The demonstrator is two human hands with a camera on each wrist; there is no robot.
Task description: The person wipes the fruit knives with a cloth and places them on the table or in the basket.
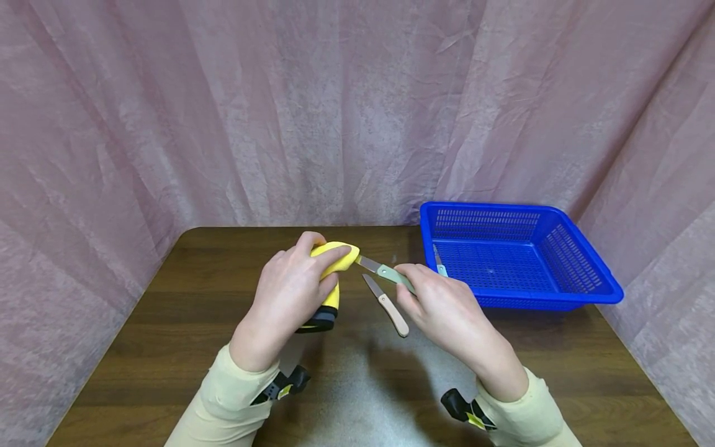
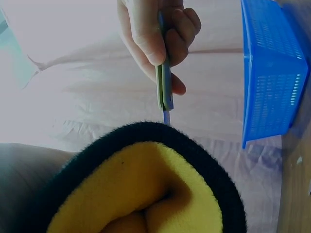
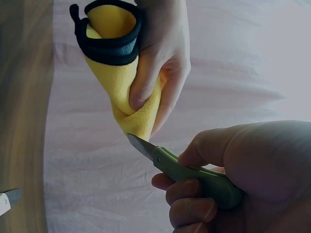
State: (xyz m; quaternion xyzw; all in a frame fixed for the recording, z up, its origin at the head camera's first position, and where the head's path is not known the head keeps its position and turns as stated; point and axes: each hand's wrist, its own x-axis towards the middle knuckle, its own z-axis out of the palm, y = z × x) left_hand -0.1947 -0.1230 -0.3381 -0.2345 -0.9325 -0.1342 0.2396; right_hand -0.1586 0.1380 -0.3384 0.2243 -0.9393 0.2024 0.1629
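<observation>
My left hand (image 1: 285, 285) grips a yellow cloth (image 1: 334, 298) with a dark edge band, bunched between thumb and fingers. In the right wrist view the cloth (image 3: 109, 82) hangs folded like a pouch, its banded end uppermost. My right hand (image 1: 449, 304) holds a green-handled folding knife (image 1: 385, 271) by its handle, blade out and pointing left. The tip of the blade (image 3: 141, 146) is right at the cloth's folded end. Below the two hands, a second knife (image 1: 393, 313) with a beige handle lies on the table, its blade out.
A blue plastic basket (image 1: 519, 298) stands at the table's back right, just beyond my right hand. Inside its left side lies another knife (image 1: 439, 262) with a pale blue handle. The wooden table (image 1: 184, 323) meets pink curtains (image 1: 335, 124) behind and at the sides.
</observation>
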